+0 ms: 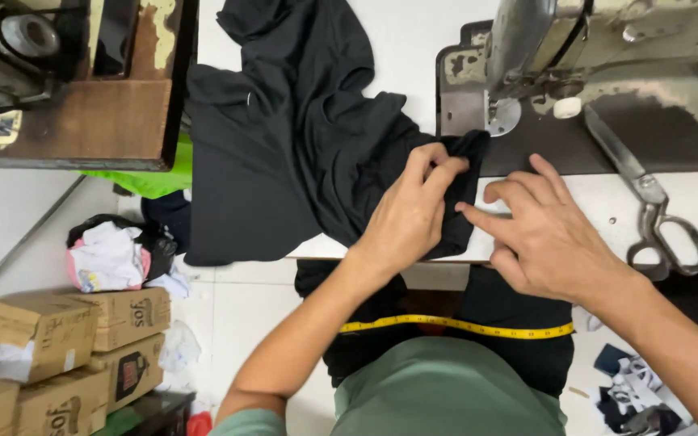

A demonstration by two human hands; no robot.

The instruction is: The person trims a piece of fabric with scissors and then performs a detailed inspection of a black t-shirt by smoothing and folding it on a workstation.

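Head camera view, looking down on a white sewing table [672, 211]. Black fabric [300, 153] spreads from the upper left toward the sewing machine's presser foot [501, 113] at centre right. The left hand [409, 218] pinches a folded edge of the cloth, fingers closed on it, just below and left of the foot. The right hand [547, 234] lies beside it, fingers loosely spread, its index fingertip touching the same edge. Scissors [648, 202] lie well to the right, untouched.
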